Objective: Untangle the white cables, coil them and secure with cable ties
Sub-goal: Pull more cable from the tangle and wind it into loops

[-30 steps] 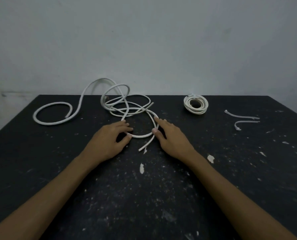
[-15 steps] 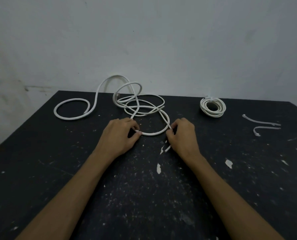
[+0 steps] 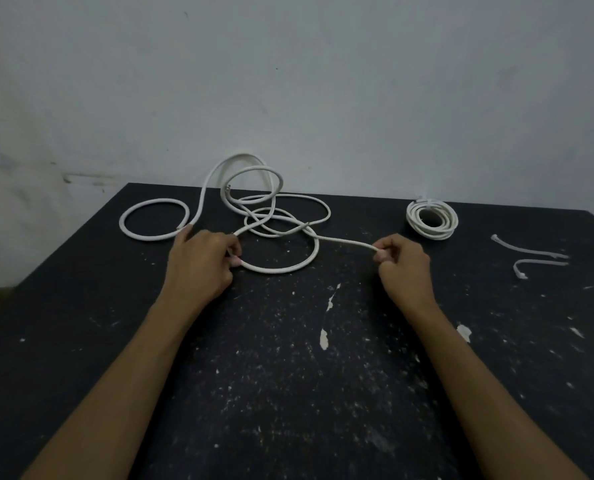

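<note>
Left hand (image 3: pixel 198 261) is pinching the near loop of the tangled white cable (image 3: pixel 281 268), fingers curled round it; right hand (image 3: pixel 404 265) is gripping the cable's free end (image 3: pixel 375 247) between thumb and curled fingers. The hands are sitting well apart, judged to be drawing a strand out while the left anchors the knot. The tangle is lying at the back centre of the black table (image 3: pixel 288 375). One coiled, tied cable (image 3: pixel 432 220) is resting back right; two loose cable ties (image 3: pixel 530 258) are waiting further right.
</note>
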